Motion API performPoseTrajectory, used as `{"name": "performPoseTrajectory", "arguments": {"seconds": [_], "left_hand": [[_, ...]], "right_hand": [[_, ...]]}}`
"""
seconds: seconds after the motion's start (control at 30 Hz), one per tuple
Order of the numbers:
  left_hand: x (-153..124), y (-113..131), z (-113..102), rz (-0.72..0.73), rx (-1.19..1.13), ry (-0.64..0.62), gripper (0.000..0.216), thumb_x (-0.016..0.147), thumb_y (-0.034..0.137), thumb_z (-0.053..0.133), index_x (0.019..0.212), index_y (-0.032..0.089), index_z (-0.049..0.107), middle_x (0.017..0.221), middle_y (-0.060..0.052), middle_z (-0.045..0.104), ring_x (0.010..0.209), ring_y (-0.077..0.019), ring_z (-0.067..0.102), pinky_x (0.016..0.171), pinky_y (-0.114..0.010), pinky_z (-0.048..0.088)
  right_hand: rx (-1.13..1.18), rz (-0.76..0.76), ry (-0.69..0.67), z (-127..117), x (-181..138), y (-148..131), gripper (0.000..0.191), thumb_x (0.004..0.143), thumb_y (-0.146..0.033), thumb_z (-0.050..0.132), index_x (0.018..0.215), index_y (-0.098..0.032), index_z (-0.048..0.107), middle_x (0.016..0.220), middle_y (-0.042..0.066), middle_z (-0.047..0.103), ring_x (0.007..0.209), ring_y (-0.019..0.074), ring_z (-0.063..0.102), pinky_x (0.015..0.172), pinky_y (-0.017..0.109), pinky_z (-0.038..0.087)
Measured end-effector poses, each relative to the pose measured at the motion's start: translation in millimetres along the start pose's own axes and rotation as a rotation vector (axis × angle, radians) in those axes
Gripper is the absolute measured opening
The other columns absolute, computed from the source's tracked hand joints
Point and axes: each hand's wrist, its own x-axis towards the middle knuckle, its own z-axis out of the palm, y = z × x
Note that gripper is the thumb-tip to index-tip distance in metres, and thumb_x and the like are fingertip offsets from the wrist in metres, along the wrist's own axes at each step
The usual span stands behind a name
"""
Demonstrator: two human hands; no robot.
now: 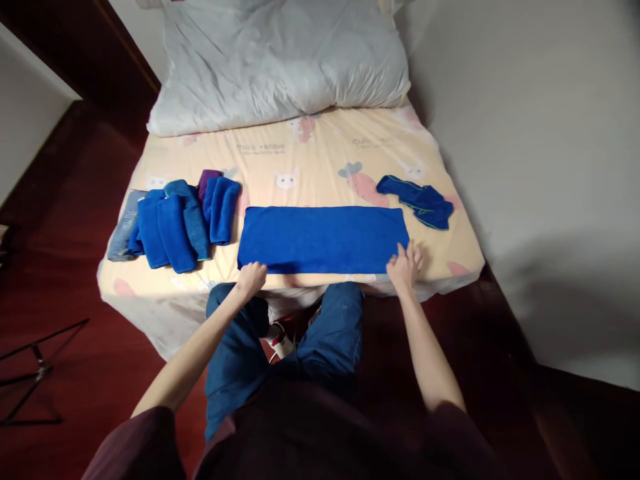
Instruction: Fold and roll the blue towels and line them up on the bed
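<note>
Prob. straightening blue cloth [325,237] — w/ L hand [253,277] curled (can't tell if pinching), R hand [404,267] splayed — next needs squared corners.

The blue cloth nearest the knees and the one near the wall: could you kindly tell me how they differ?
The front cloth lies flat, while the wall-side cloth is crumpled. The front cloth is brighter; the wall-side cloth is darker with green edging. Both are blue and lie on the bed.
</note>
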Motion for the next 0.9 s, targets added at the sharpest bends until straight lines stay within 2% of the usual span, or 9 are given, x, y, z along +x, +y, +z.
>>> {"name": "performPoseTrajectory", "arguments": {"seconds": [0.07, 0.1, 0.17, 0.23, 0.3, 0.4, 0.5, 0.73, 0.9], "left_hand": [[26, 26, -19, 0.077, -0.104, 0.198, 0.046, 0.1, 0.017, 0.033, 0.13, 0.01, 0.068, 0.121, -0.026, 0.072, 0.124, -0.0356, 0.067, 0.106, -0.051, 0.052], [41, 40, -26, 0.136, -0.165, 0.305, 0.048, 0.102, 0.018, 0.033, 0.139, 0.011, 0.062, 0.135, -0.024, 0.067, 0.137, -0.0335, 0.058, 0.116, -0.051, 0.044], [70, 67, -29, 0.215, -0.263, 0.45, 0.053, 0.103, 0.023, 0.035, 0.153, 0.012, 0.05, 0.159, -0.018, 0.049, 0.156, -0.0303, 0.035, 0.129, -0.052, 0.029], [92, 87, -14, 0.216, -0.322, 0.476, 0.058, 0.103, 0.026, 0.036, 0.159, 0.011, 0.042, 0.169, -0.016, 0.034, 0.161, -0.0298, 0.021, 0.132, -0.054, 0.02], [103, 97, 12, 0.172, -0.351, 0.428, 0.06, 0.103, 0.028, 0.034, 0.161, 0.009, 0.039, 0.17, -0.017, 0.028, 0.162, -0.0302, 0.017, 0.132, -0.055, 0.019], [105, 99, 52, 0.119, -0.355, 0.382, 0.061, 0.104, 0.028, 0.03, 0.162, 0.01, 0.036, 0.172, -0.016, 0.024, 0.163, -0.029, 0.015, 0.132, -0.055, 0.016], [104, 95, 70, 0.117, -0.35, 0.394, 0.061, 0.105, 0.028, 0.03, 0.164, 0.014, 0.033, 0.174, -0.013, 0.019, 0.163, -0.0278, 0.011, 0.133, -0.056, 0.012], [108, 89, 62, 0.169, -0.342, 0.378, 0.063, 0.105, 0.033, 0.03, 0.166, 0.015, 0.03, 0.175, -0.012, 0.015, 0.164, -0.028, 0.009, 0.133, -0.055, 0.01], [96, 48, 61, 0.099, -0.339, 0.389, 0.064, 0.105, 0.04, 0.037, 0.165, 0.018, 0.033, 0.175, -0.011, 0.016, 0.163, -0.0301, 0.012, 0.132, -0.057, 0.011]], "right_hand": [[0.095, -0.119, 0.032, -1, 8, -59, 0.059, 0.101, -0.029, 0.038, 0.157, -0.013, 0.049, 0.173, 0.015, 0.021, 0.16, 0.0391, 0.015, 0.125, 0.071, 0.017], [0.142, -0.191, 0.021, 2, 11, -89, 0.061, 0.103, -0.033, 0.037, 0.16, -0.014, 0.044, 0.174, 0.013, 0.019, 0.161, 0.0389, 0.01, 0.126, 0.071, 0.012], [0.205, -0.313, -0.03, 17, 10, -143, 0.062, 0.105, -0.038, 0.035, 0.163, -0.016, 0.039, 0.175, 0.009, 0.018, 0.162, 0.0376, 0.004, 0.127, 0.07, 0.005], [0.22, -0.407, -0.134, 42, 1, -183, 0.062, 0.106, -0.039, 0.033, 0.165, -0.016, 0.037, 0.175, 0.006, 0.016, 0.163, 0.0344, 0.001, 0.13, 0.065, 0.002], [0.22, -0.465, -0.292, 70, -13, -203, 0.061, 0.107, -0.035, 0.033, 0.164, -0.016, 0.037, 0.176, 0.005, 0.015, 0.164, 0.0317, 0.001, 0.131, 0.06, 0.0], [0.237, -0.434, -0.403, 104, -34, -207, 0.06, 0.108, -0.034, 0.033, 0.165, -0.019, 0.034, 0.175, 0.003, 0.017, 0.164, 0.0278, 0.002, 0.132, 0.058, -0.002], [0.256, -0.426, -0.367, 116, -40, -202, 0.059, 0.109, -0.035, 0.033, 0.167, -0.023, 0.031, 0.174, 0.0, 0.02, 0.164, 0.0257, 0.003, 0.132, 0.058, -0.002], [0.166, -0.47, -0.384, 102, -29, -194, 0.059, 0.11, -0.041, 0.032, 0.167, -0.023, 0.03, 0.174, -0.004, 0.017, 0.164, 0.0228, 0.003, 0.134, 0.051, 0.001], [0.168, -0.476, -0.354, 94, -16, -153, 0.061, 0.109, -0.043, 0.035, 0.165, -0.018, 0.034, 0.176, 0.001, 0.012, 0.164, 0.0227, 0.01, 0.134, 0.047, 0.002]]}}
